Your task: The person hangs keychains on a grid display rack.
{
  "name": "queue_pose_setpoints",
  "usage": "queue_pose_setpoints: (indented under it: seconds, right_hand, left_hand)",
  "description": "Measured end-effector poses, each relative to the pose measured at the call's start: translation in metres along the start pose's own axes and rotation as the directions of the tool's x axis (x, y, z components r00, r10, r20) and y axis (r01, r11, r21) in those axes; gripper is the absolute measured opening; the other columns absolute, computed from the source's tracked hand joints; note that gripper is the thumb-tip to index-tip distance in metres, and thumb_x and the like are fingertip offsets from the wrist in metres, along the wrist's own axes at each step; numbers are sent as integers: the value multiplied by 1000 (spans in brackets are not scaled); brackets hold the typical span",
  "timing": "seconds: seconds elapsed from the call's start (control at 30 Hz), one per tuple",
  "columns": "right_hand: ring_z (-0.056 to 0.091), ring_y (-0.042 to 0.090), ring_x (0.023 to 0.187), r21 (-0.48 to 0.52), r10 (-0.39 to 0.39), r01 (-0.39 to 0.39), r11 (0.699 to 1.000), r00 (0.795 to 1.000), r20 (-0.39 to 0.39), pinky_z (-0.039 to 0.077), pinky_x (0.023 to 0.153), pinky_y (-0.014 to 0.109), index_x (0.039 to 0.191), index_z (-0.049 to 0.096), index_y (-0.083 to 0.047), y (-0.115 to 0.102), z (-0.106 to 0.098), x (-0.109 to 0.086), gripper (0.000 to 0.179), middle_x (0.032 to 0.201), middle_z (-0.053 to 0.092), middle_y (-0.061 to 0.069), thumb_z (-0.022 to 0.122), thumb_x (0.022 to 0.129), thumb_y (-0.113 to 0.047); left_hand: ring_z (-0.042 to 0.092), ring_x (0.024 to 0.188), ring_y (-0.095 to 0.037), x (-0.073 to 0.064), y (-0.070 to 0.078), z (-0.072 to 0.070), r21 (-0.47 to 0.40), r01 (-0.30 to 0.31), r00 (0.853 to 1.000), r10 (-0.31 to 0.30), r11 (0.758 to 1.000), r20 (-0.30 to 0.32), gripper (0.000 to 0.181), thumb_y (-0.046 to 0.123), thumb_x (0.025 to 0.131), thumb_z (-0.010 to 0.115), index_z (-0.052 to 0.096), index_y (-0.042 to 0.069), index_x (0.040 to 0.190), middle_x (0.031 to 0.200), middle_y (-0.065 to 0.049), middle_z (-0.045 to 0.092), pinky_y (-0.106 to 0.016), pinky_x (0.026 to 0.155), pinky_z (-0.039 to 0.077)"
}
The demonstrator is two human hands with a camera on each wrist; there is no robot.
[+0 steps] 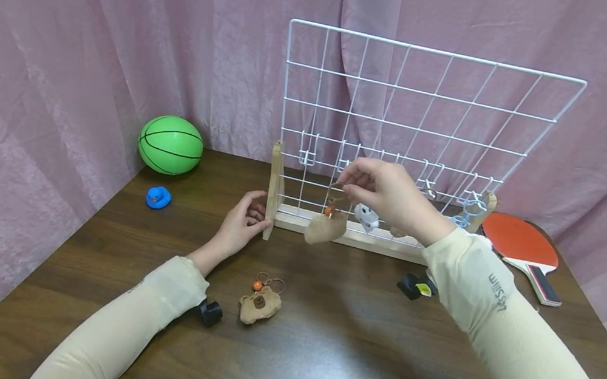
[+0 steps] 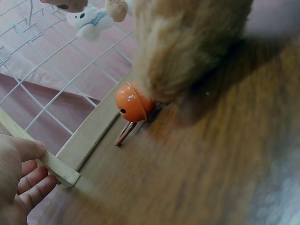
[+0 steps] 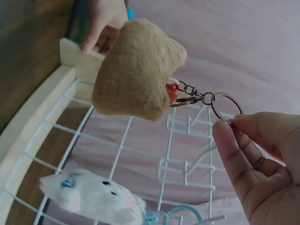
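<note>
My right hand [image 1: 388, 191] pinches the metal ring [image 3: 236, 100] of a tan plush keychain [image 1: 326, 228], which hangs with its orange bell in front of a white wire grid rack [image 1: 437, 50]. My left hand [image 1: 238, 226] grips the rack's left wooden leg [image 1: 275, 177], thumb on one side and fingers on the other. Several white hooks [image 1: 307, 158] sit on one bar of the grid. From the rack hangs a white plush keychain [image 3: 98, 193], just behind my right hand. Another tan plush keychain [image 1: 260, 305] with an orange bell [image 2: 134, 101] lies on the table near my left forearm.
A green ball [image 1: 170, 145] and a blue rubber duck [image 1: 158, 197] are at the back left. To the right of the rack lies a red table tennis paddle [image 1: 523, 241]. A pink curtain [image 1: 228, 54] hangs behind the table [image 1: 311, 337].
</note>
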State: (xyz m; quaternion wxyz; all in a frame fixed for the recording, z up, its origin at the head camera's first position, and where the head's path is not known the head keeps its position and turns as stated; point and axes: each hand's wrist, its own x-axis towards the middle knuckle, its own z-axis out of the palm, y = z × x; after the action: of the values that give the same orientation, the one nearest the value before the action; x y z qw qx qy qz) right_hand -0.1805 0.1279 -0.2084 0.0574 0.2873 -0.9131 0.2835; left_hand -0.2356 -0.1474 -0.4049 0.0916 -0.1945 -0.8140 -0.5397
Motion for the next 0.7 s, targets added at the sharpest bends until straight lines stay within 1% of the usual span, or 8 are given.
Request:
queue_pose_setpoints:
  seconds: [0.13, 0.3, 0.53, 0.67, 0.7]
  right_hand:
    - [65, 20, 88, -27, 5, -6, 1000, 1000, -10, 55, 86, 35, 99, 66, -4, 1, -7, 5, 10, 95, 70, 11, 61, 92, -4]
    - [65, 22, 89, -72, 25, -27, 997, 1000, -18, 55, 86, 36, 102, 66, -3, 6, -12, 10, 11, 96, 70, 12, 61, 92, -5]
    - [66, 23, 85, -116, 48, -49, 992, 999, -15, 55, 83, 36, 101, 64, -3, 14, -11, 17, 11, 94, 70, 12, 61, 91, -5]
    - [65, 22, 84, -125, 57, -58, 990, 998, -9, 55, 82, 36, 100, 64, -3, 15, -9, 20, 10, 92, 70, 11, 61, 90, -5]
    - [65, 22, 85, -131, 57, -57, 990, 998, -6, 55, 81, 36, 100, 64, -2, 14, -9, 21, 10, 92, 70, 11, 61, 90, -5]
  left_hand:
    - [60, 87, -25, 0, 0, 1, -4, -4, 1000, 4, 1000, -6, 59, -4, 84, 69, 41, 0, 135, 101, -22, 58, -15, 72, 52]
    - [60, 86, -24, 0, 0, 1, 0, -8, 1000, 8, 1000, -11, 59, -4, 83, 69, 41, 0, 135, 100, -22, 58, -17, 73, 53]
    - [61, 89, -29, 0, -1, 0, 2, 7, 1000, -7, 1000, 2, 59, -2, 85, 69, 40, 0, 136, 102, -23, 58, -16, 74, 53]
    - [61, 91, -30, 0, 0, -1, 14, 7, 1000, -7, 1000, 9, 59, -2, 85, 68, 40, 1, 137, 103, -23, 58, -19, 75, 54]
    - [61, 91, -32, -2, 6, -2, 16, 9, 1000, -9, 1000, 11, 58, -3, 85, 68, 40, -1, 136, 103, -24, 58, -23, 76, 55]
